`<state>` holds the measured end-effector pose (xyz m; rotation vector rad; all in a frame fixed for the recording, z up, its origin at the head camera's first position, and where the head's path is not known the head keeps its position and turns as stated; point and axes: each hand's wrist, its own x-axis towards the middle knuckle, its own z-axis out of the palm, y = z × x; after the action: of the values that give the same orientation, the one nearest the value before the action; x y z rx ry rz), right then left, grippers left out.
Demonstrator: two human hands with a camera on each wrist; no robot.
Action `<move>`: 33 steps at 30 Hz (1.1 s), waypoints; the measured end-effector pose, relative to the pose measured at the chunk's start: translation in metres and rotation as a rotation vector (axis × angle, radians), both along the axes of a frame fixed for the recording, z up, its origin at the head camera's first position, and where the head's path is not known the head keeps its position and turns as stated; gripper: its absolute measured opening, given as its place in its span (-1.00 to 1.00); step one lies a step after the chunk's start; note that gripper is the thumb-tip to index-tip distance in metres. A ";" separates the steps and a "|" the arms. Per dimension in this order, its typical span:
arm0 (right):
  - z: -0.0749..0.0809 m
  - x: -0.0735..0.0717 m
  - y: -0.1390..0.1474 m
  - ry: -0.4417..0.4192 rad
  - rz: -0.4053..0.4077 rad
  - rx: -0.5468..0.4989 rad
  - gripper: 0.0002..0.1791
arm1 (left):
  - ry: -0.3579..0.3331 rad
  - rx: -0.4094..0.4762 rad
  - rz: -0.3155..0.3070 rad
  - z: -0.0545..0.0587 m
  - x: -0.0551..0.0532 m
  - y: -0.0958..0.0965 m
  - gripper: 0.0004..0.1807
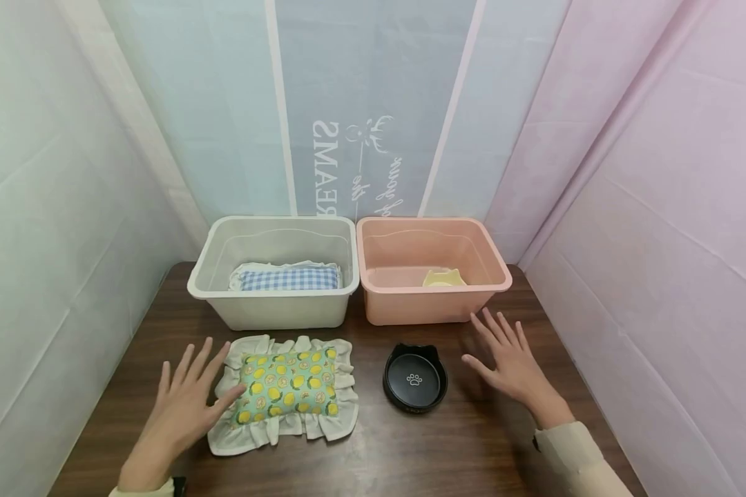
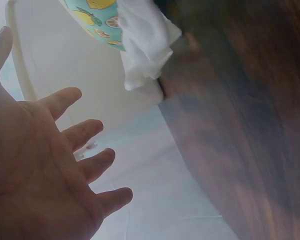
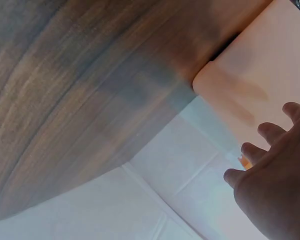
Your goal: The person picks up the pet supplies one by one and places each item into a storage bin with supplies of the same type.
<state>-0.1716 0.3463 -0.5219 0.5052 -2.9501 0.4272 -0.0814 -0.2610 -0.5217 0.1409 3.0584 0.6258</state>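
Note:
My left hand is spread at the left edge of a small lemon-print pillow with a white ruffled border; its thumb overlaps the pillow in the head view. The pillow's corner also shows at the top of the left wrist view, apart from the spread fingers. My right hand, fingers spread and holding nothing, hovers to the right of a round black pet bowl with cat ears and a paw print. In the right wrist view its fingers point toward the pink bin's wall.
Behind the pillow stands a white bin with a blue checked pillow inside. Beside it, a pink bin holds a yellow cat-eared bowl. Curtains and pale cloth walls enclose the dark wooden table at back and sides.

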 end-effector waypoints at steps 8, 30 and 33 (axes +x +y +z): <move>0.006 -0.002 0.001 0.024 0.011 -0.009 -0.01 | 0.039 -0.008 -0.025 0.006 -0.005 0.008 0.02; 0.027 -0.003 -0.002 0.041 0.048 -0.024 -0.01 | 0.099 0.006 -0.115 0.015 -0.019 0.037 -0.01; 0.030 -0.002 -0.001 0.051 0.043 -0.013 -0.01 | 0.109 0.012 -0.122 0.016 -0.020 0.041 -0.02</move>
<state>-0.1734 0.3455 -0.4923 0.5708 -2.8904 0.4319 -0.1018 -0.2200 -0.5052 0.3714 3.1193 0.6494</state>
